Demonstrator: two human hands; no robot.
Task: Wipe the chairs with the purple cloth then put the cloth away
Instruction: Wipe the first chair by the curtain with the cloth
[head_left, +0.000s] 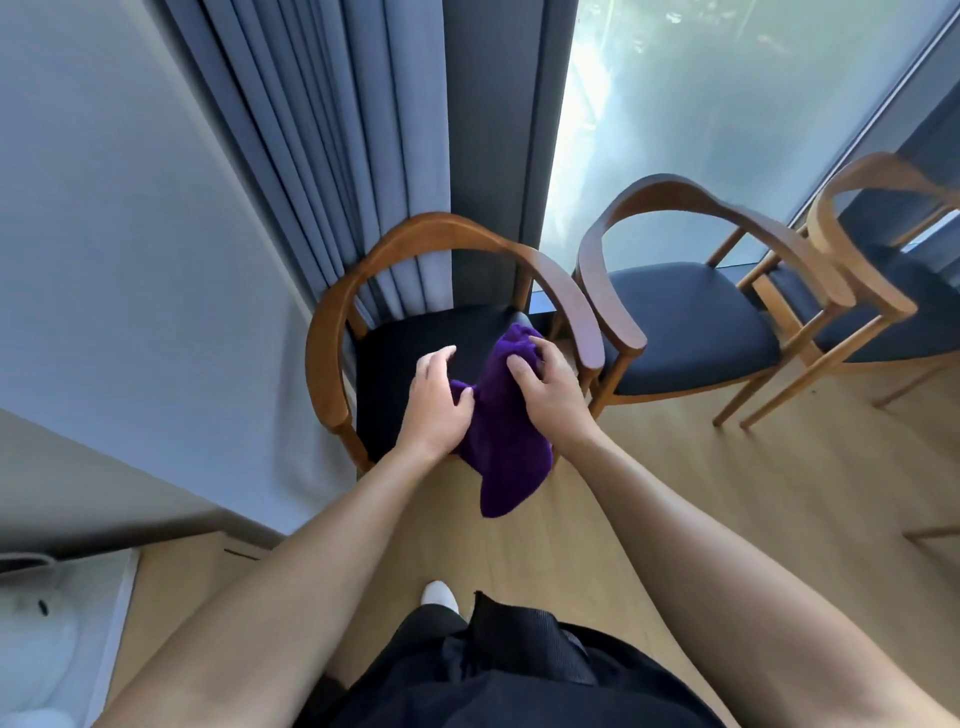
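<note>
A purple cloth (501, 441) hangs bunched between both my hands, above the front edge of the nearest chair (332, 332), a wooden armchair with a curved backrest and a dark seat. My left hand (439, 397) holds the cloth's left side, thumb tucked into a fold. My right hand (545, 387) grips its upper right part with curled fingers. The cloth's lower end droops toward the floor. A second chair (691, 322) of the same kind stands to the right, and a third chair (883, 280) stands beyond it.
Grey curtains (332, 156) hang behind the nearest chair, with a frosted window (701, 104) to the right. A grey wall (104, 234) runs along the left. Light wooden floor (675, 467) spreads in front of the chairs. A white object (47, 639) lies at bottom left.
</note>
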